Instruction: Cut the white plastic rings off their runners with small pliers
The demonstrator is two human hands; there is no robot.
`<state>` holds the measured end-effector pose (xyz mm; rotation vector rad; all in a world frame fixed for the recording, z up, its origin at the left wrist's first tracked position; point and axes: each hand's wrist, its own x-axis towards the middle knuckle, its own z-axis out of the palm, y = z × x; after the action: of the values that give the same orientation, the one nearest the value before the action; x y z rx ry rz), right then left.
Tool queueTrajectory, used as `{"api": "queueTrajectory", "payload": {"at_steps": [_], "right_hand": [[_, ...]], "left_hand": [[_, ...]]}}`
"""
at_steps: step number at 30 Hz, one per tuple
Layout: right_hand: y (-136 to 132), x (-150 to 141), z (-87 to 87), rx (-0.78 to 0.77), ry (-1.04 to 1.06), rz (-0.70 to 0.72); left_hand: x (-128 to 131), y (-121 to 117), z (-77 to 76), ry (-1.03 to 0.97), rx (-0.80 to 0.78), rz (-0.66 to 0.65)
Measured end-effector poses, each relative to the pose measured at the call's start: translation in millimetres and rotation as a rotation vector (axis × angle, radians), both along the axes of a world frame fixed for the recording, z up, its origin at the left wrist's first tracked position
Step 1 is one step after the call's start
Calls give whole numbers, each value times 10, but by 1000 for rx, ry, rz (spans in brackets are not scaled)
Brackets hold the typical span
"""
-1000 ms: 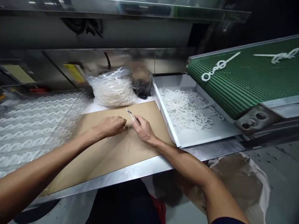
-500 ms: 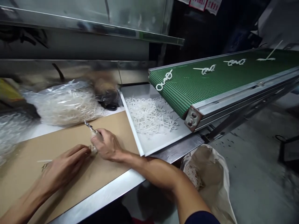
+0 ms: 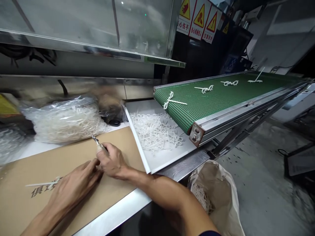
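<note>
Silver snips sit tight in the right hand over flat brown cardboard, where the curled left hand may steady a white plastic strip.

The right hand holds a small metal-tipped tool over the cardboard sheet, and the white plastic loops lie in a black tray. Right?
No: the head view shows the tray is white, not black. The right hand does hold the small metal-tipped tool over the cardboard sheet, and the white plastic loops lie in that tray.
</note>
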<state>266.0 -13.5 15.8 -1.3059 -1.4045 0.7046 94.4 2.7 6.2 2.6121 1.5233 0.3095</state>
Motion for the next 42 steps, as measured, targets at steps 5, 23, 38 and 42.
{"api": "queueTrajectory", "payload": {"at_steps": [5, 23, 38, 42], "right_hand": [[28, 30, -2, 32, 39, -9], [38, 79, -18, 136, 150, 42], [34, 111, -19, 162, 182, 33], [11, 109, -33, 141, 211, 50]], "left_hand": [[-245, 136, -156, 2, -20, -19], [-175, 201, -67, -154, 3, 84], [-254, 348, -121, -188, 13, 127], [-151, 303, -121, -208, 12, 142]]}}
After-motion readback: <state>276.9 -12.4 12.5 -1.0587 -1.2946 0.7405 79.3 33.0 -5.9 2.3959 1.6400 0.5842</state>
